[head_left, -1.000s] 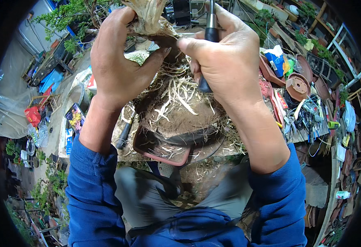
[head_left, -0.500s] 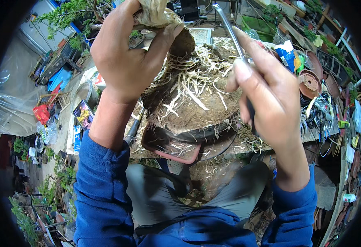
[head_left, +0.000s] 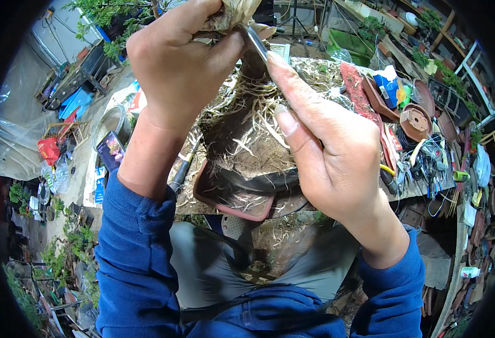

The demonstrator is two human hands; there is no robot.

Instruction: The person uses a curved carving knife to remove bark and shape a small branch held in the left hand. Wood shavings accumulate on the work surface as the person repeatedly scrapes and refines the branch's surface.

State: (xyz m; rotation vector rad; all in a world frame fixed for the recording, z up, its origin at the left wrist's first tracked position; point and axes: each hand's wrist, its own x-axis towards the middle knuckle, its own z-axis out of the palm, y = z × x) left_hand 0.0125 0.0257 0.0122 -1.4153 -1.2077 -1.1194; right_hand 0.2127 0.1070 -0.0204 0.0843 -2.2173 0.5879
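Note:
My left hand (head_left: 174,73) is wrapped round a pale, stripped piece of wood (head_left: 239,12) at the top edge, probably the trunk of a potted tree. In my right hand (head_left: 340,155) is a slim metal carving tool (head_left: 257,44), its forefinger stretched along the shaft. The tool's tip meets the wood beside my left thumb; its handle is hidden in my palm. Below lies a mound of soil (head_left: 259,149) strewn with pale wood shavings (head_left: 244,147). A reddish-brown rectangular pot (head_left: 242,211) sits under its near side.
A dark-handled tool (head_left: 181,172) and a phone (head_left: 111,151) lie left on the cluttered table. On the right are a red cloth strip (head_left: 357,90), a brown round pot (head_left: 416,121) and tangled wires (head_left: 428,160). Green foliage (head_left: 109,25) hangs at the upper left.
My right hand has swung left and inward, bringing the tool's tip from the open air onto the pale wood. My left hand keeps its hold, shifted slightly.

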